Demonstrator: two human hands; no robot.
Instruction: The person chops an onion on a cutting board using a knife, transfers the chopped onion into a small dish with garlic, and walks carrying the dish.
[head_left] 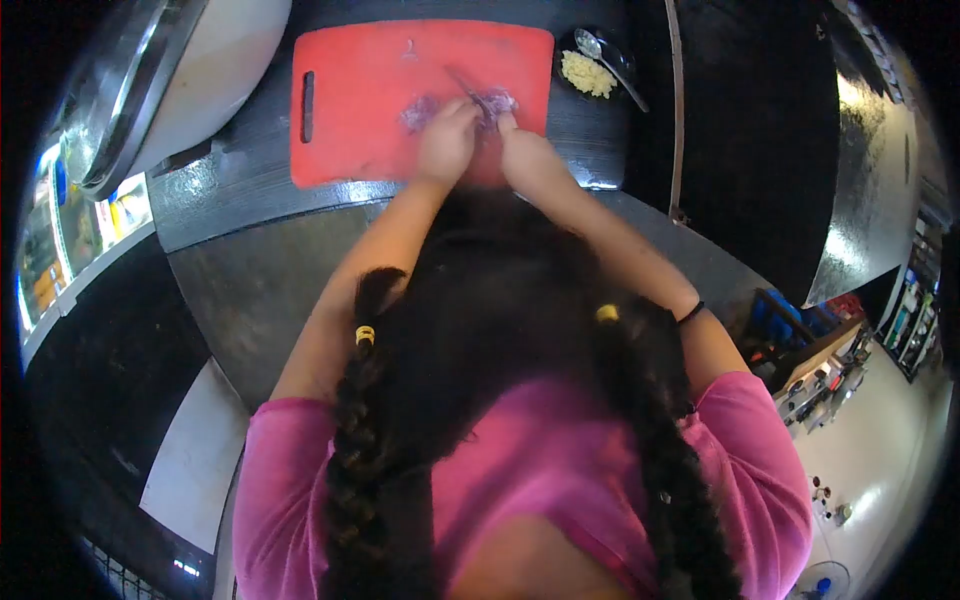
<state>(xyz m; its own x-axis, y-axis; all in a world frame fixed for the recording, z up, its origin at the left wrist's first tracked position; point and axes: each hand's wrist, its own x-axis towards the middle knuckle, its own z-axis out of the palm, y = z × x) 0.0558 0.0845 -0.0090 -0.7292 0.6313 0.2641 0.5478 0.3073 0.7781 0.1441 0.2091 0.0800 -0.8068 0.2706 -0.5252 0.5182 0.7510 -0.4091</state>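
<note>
On a red cutting board [370, 90] lie small purple-and-white pieces that look like chopped red onion [422, 112], in two patches. A dark-bladed knife [464, 85] slants between my hands, its tip pointing up and left. My right hand [535, 160] is closed at the knife's near end, where the handle is hidden. My left hand [447, 145] has its fingers curled together beside the blade, over the onion; whatever they pinch is hidden. Both hands are a little blurred.
A dark plate holding pale yellow minced bits [586, 75] and a metal spoon [615, 66] stands right of the board on the dark counter [230, 195]. A large white, metal-rimmed appliance [205, 75] is at upper left. Shelves with utensils [830, 375] are at lower right.
</note>
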